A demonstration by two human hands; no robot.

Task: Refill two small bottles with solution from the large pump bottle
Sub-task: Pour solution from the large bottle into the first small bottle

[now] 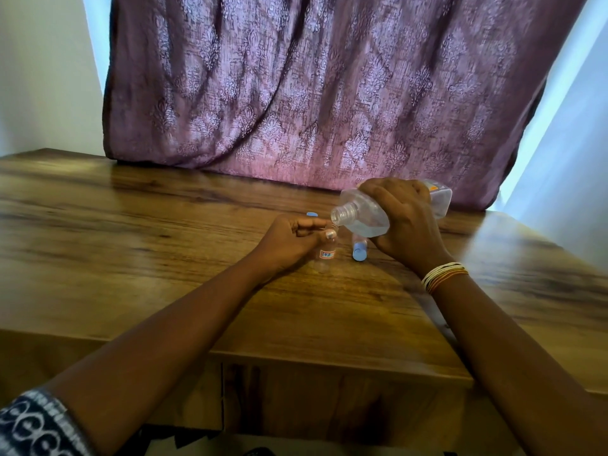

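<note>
Left hand [289, 240]: forearm bare, extended forward and inward; fingers curled, thumb and forefinger pinching near the top of a small bottle [327, 253], heel of the hand low by the table [164, 232].
Right hand [403, 222]: raised above and just right of the left; back of hand toward the camera, fingers wrapped around a large bottle [362, 215] tipped with its open neck toward the left hand.
Right wrist: stacked thin bangles [444, 275].
</note>
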